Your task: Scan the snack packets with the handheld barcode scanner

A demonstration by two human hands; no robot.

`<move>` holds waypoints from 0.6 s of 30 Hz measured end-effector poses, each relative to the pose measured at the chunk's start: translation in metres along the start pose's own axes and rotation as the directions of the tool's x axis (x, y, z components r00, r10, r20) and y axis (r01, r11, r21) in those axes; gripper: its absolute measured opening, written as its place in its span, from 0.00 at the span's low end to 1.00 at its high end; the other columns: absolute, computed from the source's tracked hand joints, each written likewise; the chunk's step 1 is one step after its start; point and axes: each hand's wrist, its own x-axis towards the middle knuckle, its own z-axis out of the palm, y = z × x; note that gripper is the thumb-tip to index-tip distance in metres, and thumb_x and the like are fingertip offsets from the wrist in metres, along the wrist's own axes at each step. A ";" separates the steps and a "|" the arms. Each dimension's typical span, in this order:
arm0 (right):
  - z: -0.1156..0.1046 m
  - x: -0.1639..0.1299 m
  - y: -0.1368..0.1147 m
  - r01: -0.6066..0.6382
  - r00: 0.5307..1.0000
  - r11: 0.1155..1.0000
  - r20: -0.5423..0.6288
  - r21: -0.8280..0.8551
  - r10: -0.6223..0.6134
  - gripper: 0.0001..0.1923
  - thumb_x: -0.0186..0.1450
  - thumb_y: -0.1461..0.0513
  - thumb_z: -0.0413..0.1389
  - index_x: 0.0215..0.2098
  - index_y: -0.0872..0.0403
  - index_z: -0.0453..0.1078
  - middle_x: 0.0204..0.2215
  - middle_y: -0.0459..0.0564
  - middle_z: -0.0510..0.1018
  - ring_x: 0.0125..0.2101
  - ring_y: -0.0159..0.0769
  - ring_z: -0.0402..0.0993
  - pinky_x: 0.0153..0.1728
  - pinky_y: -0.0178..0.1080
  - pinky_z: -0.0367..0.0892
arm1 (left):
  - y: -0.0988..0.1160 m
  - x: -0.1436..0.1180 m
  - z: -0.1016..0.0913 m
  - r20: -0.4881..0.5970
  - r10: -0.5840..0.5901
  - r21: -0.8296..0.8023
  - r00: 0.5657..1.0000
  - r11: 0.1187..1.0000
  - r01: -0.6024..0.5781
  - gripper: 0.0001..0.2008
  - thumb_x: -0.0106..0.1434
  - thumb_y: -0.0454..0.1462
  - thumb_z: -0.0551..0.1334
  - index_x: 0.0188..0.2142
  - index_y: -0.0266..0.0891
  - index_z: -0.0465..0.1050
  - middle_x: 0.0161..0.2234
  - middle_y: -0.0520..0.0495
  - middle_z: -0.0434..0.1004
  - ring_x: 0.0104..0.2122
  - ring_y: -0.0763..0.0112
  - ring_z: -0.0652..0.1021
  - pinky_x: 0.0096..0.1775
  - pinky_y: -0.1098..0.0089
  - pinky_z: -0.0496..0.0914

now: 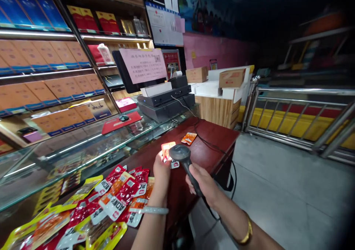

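My right hand point(203, 183) is wrapped round the handle of a black barcode scanner point(180, 153), its head pointing left. In my left hand point(161, 165) is a small snack packet point(167, 149), lit brightly in front of the scanner head. Part of that packet is hidden behind the scanner. Farther back on the dark red table point(213, 132) lies an orange snack packet point(189, 138). Beside my left forearm is a heap of red, orange and yellow snack packets point(122, 202). A white-and-red packet end point(175, 164) shows below the scanner head.
A glass display counter point(83, 157) runs along the left, with a monitor point(122, 72), a cash drawer point(166, 108) and a mouse point(124, 117) on it. Boxed goods fill the shelves point(55, 72) behind. A black cable point(210, 144) crosses the table. Metal railings point(294, 98) stand at the right.
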 end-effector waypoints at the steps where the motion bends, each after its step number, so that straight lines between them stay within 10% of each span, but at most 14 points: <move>1: -0.002 0.001 0.001 -0.003 1.000 1.000 -0.004 -0.002 0.003 0.28 0.62 0.36 0.58 0.35 0.51 0.62 0.16 0.35 0.64 0.13 0.24 0.55 0.18 0.31 0.57 | -0.001 0.001 0.001 0.006 0.008 0.025 1.000 1.000 -0.008 0.20 0.59 0.33 0.63 0.52 0.37 0.74 0.46 0.41 0.84 0.46 0.59 0.82 0.49 0.61 0.75; 11: -0.023 0.033 -0.001 0.027 0.992 1.000 -0.124 -0.009 -0.028 0.30 0.60 0.35 0.58 0.35 0.52 0.63 0.15 0.35 0.65 0.13 0.25 0.57 0.17 0.31 0.57 | 0.015 0.025 0.047 0.103 -0.074 -0.167 0.992 0.982 0.091 0.34 0.60 0.29 0.65 0.65 0.32 0.62 0.56 0.32 0.78 0.51 0.61 0.81 0.51 0.64 0.74; 14: -0.026 0.032 0.001 -0.016 0.991 0.999 -0.132 -0.029 0.012 0.30 0.60 0.35 0.59 0.34 0.51 0.62 0.16 0.36 0.66 0.13 0.24 0.57 0.17 0.30 0.55 | 0.013 0.014 0.022 0.115 0.073 0.132 0.991 0.987 -0.088 0.37 0.60 0.36 0.69 0.67 0.31 0.62 0.61 0.28 0.73 0.59 0.54 0.75 0.59 0.58 0.68; 18: -0.018 0.023 0.015 -0.095 0.995 0.995 -0.017 -0.040 0.095 0.29 0.60 0.36 0.60 0.33 0.51 0.62 0.15 0.35 0.65 0.13 0.25 0.57 0.17 0.31 0.56 | -0.002 -0.012 -0.047 0.168 0.098 0.645 0.981 0.741 -0.185 0.32 0.62 0.42 0.67 0.63 0.30 0.67 0.60 0.27 0.73 0.59 0.49 0.74 0.60 0.56 0.65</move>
